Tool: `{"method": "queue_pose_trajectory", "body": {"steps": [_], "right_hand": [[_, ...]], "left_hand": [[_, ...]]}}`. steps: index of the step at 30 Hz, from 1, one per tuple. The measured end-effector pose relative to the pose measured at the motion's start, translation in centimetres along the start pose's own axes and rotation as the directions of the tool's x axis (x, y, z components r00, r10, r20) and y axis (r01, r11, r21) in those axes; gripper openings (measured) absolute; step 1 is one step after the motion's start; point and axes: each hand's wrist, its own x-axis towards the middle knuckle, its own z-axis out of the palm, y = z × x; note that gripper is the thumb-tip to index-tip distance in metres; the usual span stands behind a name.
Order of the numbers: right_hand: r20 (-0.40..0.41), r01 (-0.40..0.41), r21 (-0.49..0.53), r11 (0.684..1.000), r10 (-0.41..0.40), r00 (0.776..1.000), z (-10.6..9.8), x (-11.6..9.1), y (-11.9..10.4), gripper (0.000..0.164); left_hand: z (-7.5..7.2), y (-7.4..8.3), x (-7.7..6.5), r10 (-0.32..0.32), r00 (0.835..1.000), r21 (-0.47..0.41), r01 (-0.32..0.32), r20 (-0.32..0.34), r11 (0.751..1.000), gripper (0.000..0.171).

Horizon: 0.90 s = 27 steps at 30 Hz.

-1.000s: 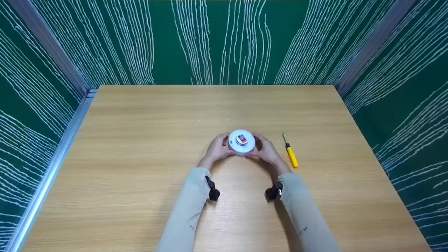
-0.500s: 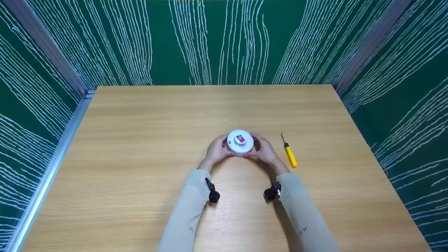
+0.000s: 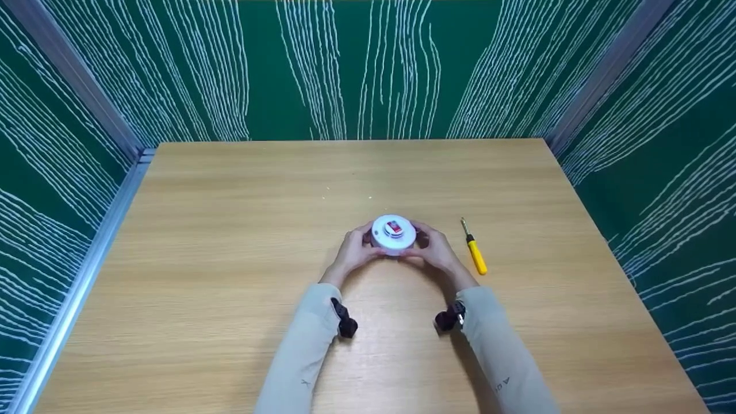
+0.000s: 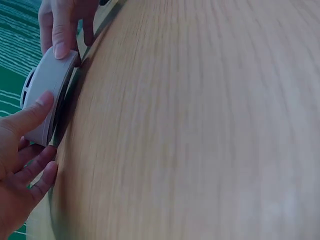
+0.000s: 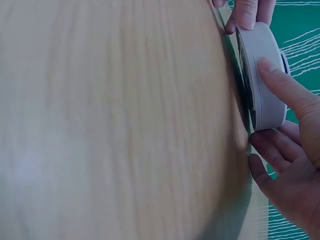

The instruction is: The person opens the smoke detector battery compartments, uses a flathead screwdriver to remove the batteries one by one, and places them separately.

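A round white smoke detector (image 3: pixel 405 239), with a raised middle and a red-and-white label facing up, is between my two hands. My left hand (image 3: pixel 353 251) grips its left side, thumb on the near side wall and fingers toward the underside, as the left wrist view shows. Opposite it, my right hand (image 3: pixel 439 250) holds the right edge the same way; in the right wrist view its thumb (image 5: pixel 282 85) presses the white side wall. A dark underside shows along the detector's lower edge, close to the wooden table (image 3: pixel 230 230). Whether it touches the tabletop I cannot tell.
To the right of my right hand lies a screwdriver (image 3: pixel 476 256) with a yellow handle, its metal tip pointing away from me. Several tiny pale specks lie beyond the detector. Green walls with white lines (image 3: pixel 276 86) border the table's back and sides.
Both hands keep their hold on the smoke detector, which tips very slightly. My left forearm has shifted a little to the left. The screwdriver stays put.
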Motion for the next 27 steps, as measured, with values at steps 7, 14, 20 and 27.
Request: {"method": "queue_pose_trajectory", "body": {"steps": [7,14,20,27], "right_hand": [[0.001,-0.029,0.002,1.0,0.029,1.0,-0.1,-0.4,-0.2,0.078],[-0.025,-0.083,0.023,0.996,0.084,0.996,-0.1,-1.0,-1.0,0.073],[-0.055,-0.087,0.025,0.996,0.088,0.995,0.0,-1.6,-1.5,0.069],[-0.091,-0.07,0.039,0.997,0.074,0.993,0.2,-2.4,-2.0,0.061]], "left_hand": [[-0.2,0.3,-0.6,-0.008,1.0,-0.073,0.009,0.011,0.997,0.065],[-0.3,0.7,-1.2,-0.01,1.0,-0.143,0.01,0.002,0.99,0.061],[-0.5,1.1,-1.9,-0.009,0.999,-0.147,0.004,-0.032,0.989,0.059],[-0.5,1.5,-2.5,-0.037,0.997,-0.138,0.029,-0.061,0.99,0.057]]}}
